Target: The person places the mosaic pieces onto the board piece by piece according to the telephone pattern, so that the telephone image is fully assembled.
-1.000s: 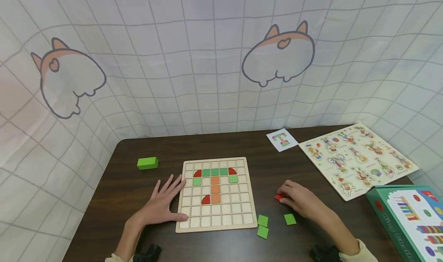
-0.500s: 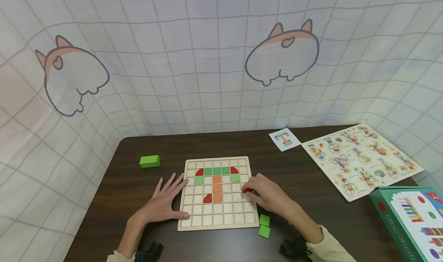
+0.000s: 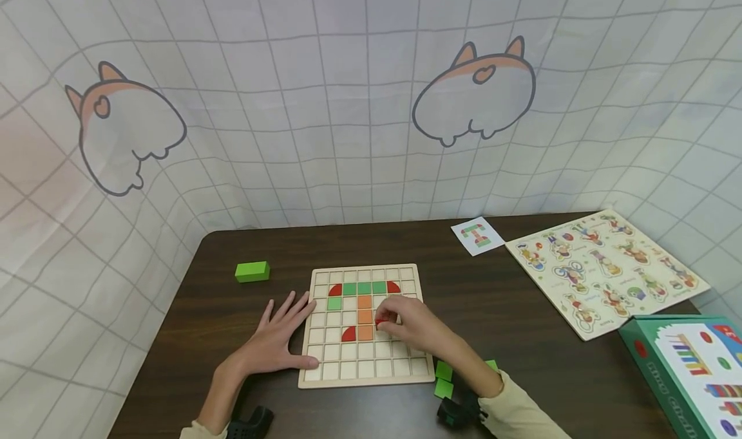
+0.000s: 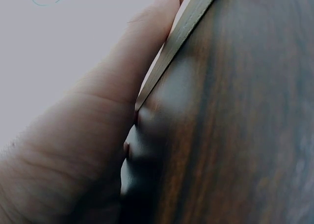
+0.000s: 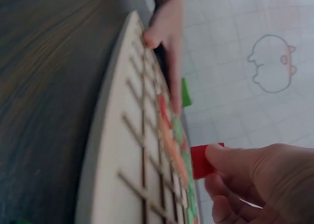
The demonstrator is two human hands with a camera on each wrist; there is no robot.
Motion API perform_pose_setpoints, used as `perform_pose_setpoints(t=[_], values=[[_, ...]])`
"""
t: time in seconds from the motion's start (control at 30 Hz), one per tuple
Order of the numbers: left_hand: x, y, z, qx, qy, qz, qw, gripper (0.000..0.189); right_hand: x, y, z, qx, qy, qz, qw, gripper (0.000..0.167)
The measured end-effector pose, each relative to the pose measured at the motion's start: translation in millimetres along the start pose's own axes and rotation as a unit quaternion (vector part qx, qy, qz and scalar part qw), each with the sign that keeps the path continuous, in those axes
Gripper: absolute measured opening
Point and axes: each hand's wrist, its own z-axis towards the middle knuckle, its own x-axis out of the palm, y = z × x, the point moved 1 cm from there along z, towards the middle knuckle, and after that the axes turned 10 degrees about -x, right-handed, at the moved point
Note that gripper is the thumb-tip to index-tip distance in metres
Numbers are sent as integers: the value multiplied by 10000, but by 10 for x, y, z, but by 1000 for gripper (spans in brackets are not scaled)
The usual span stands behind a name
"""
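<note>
A wooden grid board (image 3: 348,369) holds a pattern of green squares, orange squares and red quarter-round tiles. My left hand (image 3: 272,342) lies on the board's left edge, fingers spread straight, thumb at the lower corner. Between thumb and fingers, my right hand (image 3: 414,326) pinches a red tile (image 5: 200,161) above the board, just right of the orange column. Its full outline is partly covered by the fingers. In the left wrist view, the thumb (image 4: 142,47) touches the board's rim (image 4: 179,32). Right of the board lie loose green square tiles (image 3: 444,370), partly behind the right forearm.
At the back left stands a bright green block (image 3: 252,271). A pattern card (image 3: 478,235) lies at the back, beside a wooden picture puzzle board (image 3: 556,284). A green game box (image 3: 655,362) sits at the right edge. A white grid-patterned curtain (image 3: 324,104) hangs behind the table.
My right hand has carried the red tile leftward from the table to over the board's middle. The left hand has stayed on the board's edge. The view has shifted slightly.
</note>
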Motion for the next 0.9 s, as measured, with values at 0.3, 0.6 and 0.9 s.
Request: perform_pose_setpoints(t=[0.3,0.6,0.9], values=[[19,11,6,39,-51,1,10000,108,112,-30,-19,240,410,-350,9983,6],[15,10,22,23,-43,0,10000,107,199,46,-31,58,123,-1507,9885,7],[20,5,5,-68,45,-60,9999,107,276,108,-69,105,-207,-2737,9615,20]])
